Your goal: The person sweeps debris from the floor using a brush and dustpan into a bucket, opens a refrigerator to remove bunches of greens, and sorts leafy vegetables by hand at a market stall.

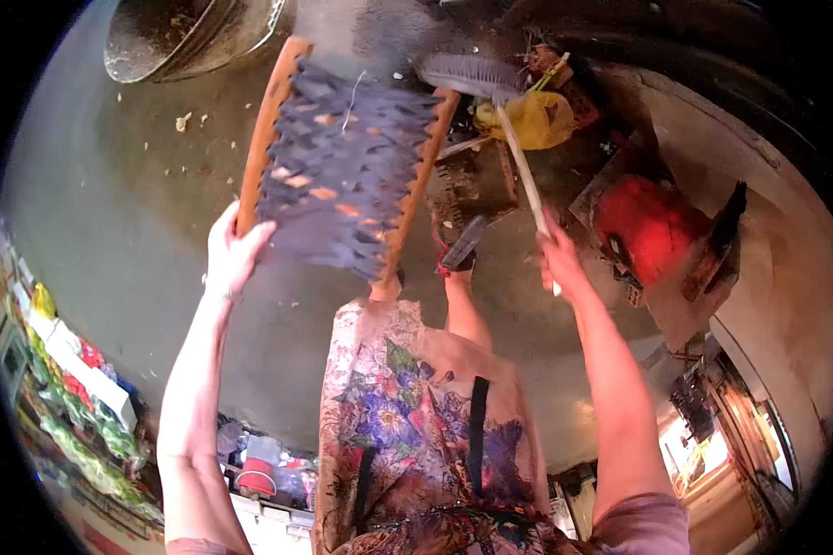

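With the left hand (239, 250), holds the woven frame (342, 166) in a narrow grip, closed around the near end of the left wooden rail (273, 120), with the thumb laid toward the dark strips. Extends from that grip away from the body and across to the right, as far as the right wooden rail (416, 190). Points away from the body along both rails, with the far ends leaning slightly right. Cannot tell whether touching the floor (111, 185).

With the right hand (562, 259), to the right of the woven frame, holds the brush (523, 171) in a closed grip near the lower end of the pale handle. Slants with the long axis from the right hand up and leftward to the broad grey head, set crosswise just beside the far end of the right rail. Cannot tell whether touching there.

Farther out, beyond and to the right of the woven frame, see a yellow bag (541, 120) near the brush head; well to the right, a red object (648, 227), too blurred to name; beyond and to the left, a large metal vessel (171, 37); nearer the body, a flowered apron (389, 416).
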{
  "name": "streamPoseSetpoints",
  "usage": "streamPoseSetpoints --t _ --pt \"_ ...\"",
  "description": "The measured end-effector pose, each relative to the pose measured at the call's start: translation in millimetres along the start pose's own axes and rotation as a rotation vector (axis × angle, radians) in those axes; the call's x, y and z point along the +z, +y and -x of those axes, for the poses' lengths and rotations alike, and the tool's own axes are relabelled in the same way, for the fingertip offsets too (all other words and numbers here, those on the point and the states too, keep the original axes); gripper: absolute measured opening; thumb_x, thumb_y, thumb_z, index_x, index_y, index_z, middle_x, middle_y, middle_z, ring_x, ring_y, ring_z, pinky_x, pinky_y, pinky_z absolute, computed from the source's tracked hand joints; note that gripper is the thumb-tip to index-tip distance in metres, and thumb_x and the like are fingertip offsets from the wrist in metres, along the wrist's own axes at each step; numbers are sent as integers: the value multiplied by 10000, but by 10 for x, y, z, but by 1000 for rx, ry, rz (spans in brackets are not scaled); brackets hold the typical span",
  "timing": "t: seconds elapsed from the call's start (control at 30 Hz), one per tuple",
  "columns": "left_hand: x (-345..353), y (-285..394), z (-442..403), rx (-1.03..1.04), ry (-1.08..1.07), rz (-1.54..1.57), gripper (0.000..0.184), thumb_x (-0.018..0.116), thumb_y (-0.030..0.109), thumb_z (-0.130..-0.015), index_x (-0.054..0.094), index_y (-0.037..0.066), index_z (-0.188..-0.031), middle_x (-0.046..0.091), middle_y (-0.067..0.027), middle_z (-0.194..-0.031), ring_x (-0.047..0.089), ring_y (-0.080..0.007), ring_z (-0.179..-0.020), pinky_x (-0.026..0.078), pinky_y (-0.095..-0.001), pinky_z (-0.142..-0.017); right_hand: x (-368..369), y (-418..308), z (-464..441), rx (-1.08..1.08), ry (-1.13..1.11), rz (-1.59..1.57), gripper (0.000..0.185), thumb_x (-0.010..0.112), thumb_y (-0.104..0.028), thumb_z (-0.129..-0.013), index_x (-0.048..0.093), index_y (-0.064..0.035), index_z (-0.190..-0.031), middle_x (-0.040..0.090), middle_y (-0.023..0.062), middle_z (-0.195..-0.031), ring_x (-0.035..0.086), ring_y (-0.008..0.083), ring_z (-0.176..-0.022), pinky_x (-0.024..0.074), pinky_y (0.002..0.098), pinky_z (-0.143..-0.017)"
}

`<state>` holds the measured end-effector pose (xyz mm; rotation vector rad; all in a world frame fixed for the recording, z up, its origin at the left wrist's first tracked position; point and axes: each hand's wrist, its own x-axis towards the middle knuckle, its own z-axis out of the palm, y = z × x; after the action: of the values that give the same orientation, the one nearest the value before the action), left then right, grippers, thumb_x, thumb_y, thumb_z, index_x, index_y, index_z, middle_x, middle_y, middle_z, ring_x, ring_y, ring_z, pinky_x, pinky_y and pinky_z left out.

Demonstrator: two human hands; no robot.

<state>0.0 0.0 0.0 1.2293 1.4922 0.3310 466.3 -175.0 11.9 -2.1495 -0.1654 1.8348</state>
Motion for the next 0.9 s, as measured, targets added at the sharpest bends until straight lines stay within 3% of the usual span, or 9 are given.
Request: streamPoseSetpoints --t 0.07,0.17,0.27,0.4,0.53,0.7,0.73,0.83,0.9 --pt "-25 47 -394 -10 18 31 389 684 62 -794 560 -4 -1157 619 -15 -1006 553 -86 -880 454 -237 -800 48 -66 96 61 -53 -114 521 436 -236 -974 247 -357 -1445 311 -58 -562 266 51 -407 264 217 -354" --pt "341 83 -703 27 -49 59 394 664 68 -821 541 -15 -1187 623 -20 -1009 559 -89 -885 454 -237 -802 -284 14 657 115 -16 -260 518 429 -217 -976 253 -356 -1443 315 -57 -560 250 42 -401 246 207 -353" --pt "-14 -203 -1023 173 188 48 435 592 21 -855 489 7 -1278 599 -63 -1152 556 -123 -1031 426 -251 -916 -27 43 393 56 -61 -362 517 430 -207 -975 258 -342 -1443 332 -51 -559 248 43 -397 245 211 -347" --pt "53 81 -449 153 239 -412 594 577 6 -814 404 94 -1375 474 -116 -1355 498 -211 -1202 382 -313 -1021 224 137 573 22 54 -220 531 454 -204 -963 263 -314 -1446 360 -37 -582 278 45 -398 259 214 -346" --pt "208 25 370 190 145 -431 575 574 75 -788 437 89 -1347 445 -134 -1376 426 -272 -1272 338 -361 -1061 386 109 764 33 78 -215 530 465 -203 -957 271 -282 -1444 380 -31 -599 307 46 -414 253 208 -349" --pt "521 -127 1767 -125 -10 -178 445 576 58 -785 532 54 -1228 582 -120 -1111 591 -197 -941 489 -323 -834 429 -340 565 170 39 -578 148 493 -200 -944 460 -150 -1079 404 -17 -602 345 46 -433 247 201 -361" --pt "620 -196 2040 -166 -26 -94 436 586 47 -795 534 59 -1227 595 -101 -1042 594 -163 -863 498 -297 -796 421 -532 525 199 46 -697 135 482 -217 -948 423 -112 -886 399 -20 -588 343 56 -424 274 211 -364" --pt "766 -195 2648 -256 19 40 338 588 54 -808 576 33 -1145 604 -139 -1006 641 -234 -879 510 -316 -780 444 -816 382 339 -67 -1034 176 472 -228 -955 456 -81 -860 390 -34 -606 370 48 -430 315 203 -370" --pt "807 -204 2897 -391 65 241 340 599 47 -820 574 27 -1158 605 -133 -1001 645 -200 -903 511 -295 -789 567 -942 469 291 -102 -1043 259 458 -220 -954 404 -85 -740 362 -37 -562 373 57 -425 344 215 -384"
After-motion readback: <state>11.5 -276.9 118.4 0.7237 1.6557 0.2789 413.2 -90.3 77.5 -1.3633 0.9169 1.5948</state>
